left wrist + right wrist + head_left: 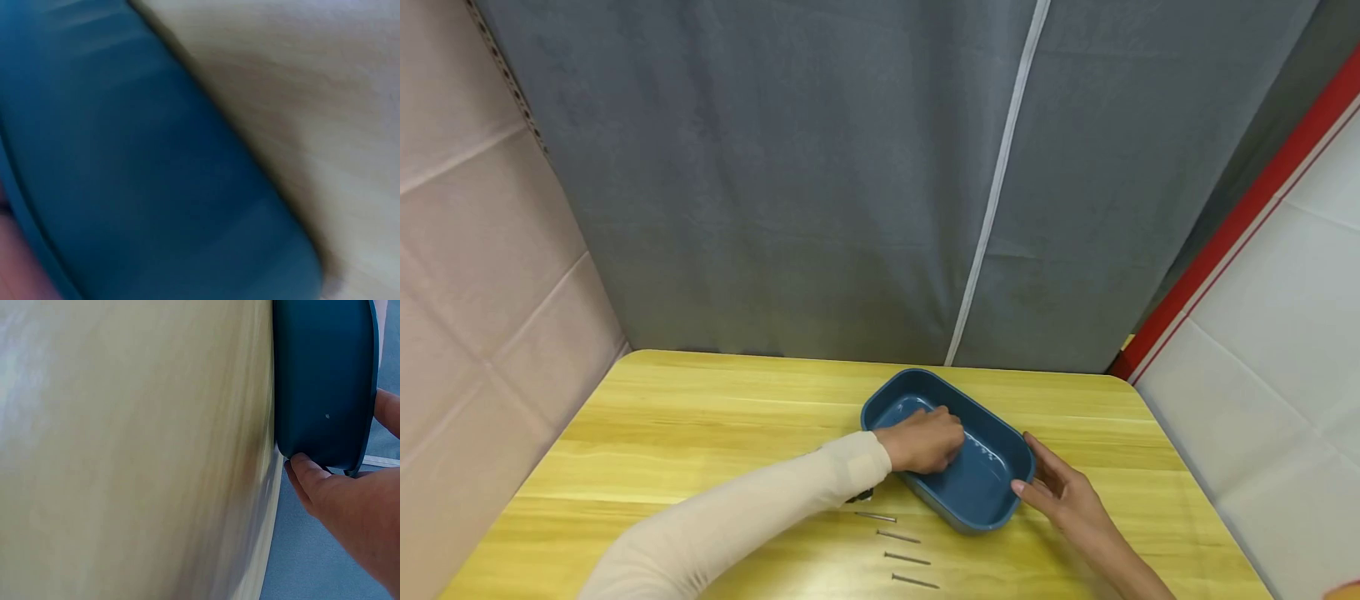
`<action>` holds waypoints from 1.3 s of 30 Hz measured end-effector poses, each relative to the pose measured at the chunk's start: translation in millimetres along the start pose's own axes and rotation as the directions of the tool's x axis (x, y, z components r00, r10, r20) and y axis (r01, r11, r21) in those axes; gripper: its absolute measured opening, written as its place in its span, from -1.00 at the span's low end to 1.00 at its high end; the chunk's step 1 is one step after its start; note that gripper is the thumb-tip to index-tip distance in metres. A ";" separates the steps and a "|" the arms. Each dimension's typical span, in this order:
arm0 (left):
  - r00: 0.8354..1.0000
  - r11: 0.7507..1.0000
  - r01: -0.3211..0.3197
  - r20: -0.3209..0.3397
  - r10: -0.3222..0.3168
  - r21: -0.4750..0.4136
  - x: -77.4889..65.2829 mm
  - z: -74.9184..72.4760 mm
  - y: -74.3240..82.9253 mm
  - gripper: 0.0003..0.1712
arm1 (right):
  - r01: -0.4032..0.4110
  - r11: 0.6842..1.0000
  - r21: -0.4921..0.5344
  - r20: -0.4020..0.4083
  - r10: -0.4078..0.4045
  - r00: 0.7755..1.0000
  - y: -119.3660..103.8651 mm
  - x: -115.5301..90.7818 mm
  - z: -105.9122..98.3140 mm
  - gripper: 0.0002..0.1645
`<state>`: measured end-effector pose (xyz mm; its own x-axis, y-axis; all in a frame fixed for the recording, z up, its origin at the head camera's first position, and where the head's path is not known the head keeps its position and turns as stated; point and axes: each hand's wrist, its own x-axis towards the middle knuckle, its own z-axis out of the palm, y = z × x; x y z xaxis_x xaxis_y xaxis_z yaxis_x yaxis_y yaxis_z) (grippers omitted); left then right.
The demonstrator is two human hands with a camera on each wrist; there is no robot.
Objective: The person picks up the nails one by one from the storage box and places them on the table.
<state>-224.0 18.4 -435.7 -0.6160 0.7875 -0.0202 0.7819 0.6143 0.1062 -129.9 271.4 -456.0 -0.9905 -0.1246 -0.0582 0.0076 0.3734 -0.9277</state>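
A dark blue rectangular box [981,479] with rounded corners stands open-topped on the wooden table, set at a slant. My left hand [925,440] reaches over its near rim into the inside, knuckles up. Its fingertips are hidden, so whether it holds anything does not show. At the box's right end my right hand [1067,492] holds the corner, thumb on the near side and fingers on the far side; the right wrist view also shows fingers [309,475] against the box wall. Several nails [898,537] lie in a loose column in front of the box.
The yellow wood-grain table [700,408] ends at a grey curtain [790,183] behind. White cloth panels [482,275] flank the left side, and a red-edged white panel [1285,275] the right. The left sleeve [760,508] passes just left of the nails.
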 end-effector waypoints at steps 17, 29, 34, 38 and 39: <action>0.997 0.994 -0.048 -0.065 0.042 -0.101 -9.8 -25.5 16.1 -0.79 | -0.005 1.000 -0.019 0.001 0.005 1.000 0.8 0.3 -4.8 -0.02; 0.996 0.984 -0.059 -0.069 0.048 -0.169 -20.7 -38.6 25.0 -0.87 | 0.016 1.000 -0.026 -0.008 -0.016 1.000 1.6 1.2 -4.9 -0.04; 0.996 0.983 -0.064 -0.075 0.052 -0.171 -26.3 -45.1 28.9 -0.87 | 0.013 0.999 -0.034 -0.006 -0.013 1.000 2.6 1.5 -4.6 -0.04; 0.995 0.982 -0.056 -0.091 0.040 -0.178 -31.7 -47.6 30.3 -0.91 | 0.008 0.999 -0.048 -0.004 -0.008 1.000 3.0 1.5 -4.4 -0.03; 0.995 0.981 -0.052 -0.096 0.035 -0.188 -33.2 -48.1 30.5 -0.92 | 0.011 0.999 -0.051 -0.005 -0.011 1.000 3.0 1.5 -4.4 -0.04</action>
<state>-184.3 8.6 -384.0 -0.5950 0.7998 0.0792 0.7810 0.5521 0.2920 -132.0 276.4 -457.2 -0.9912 -0.1243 -0.0461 -0.0102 0.4180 -0.9084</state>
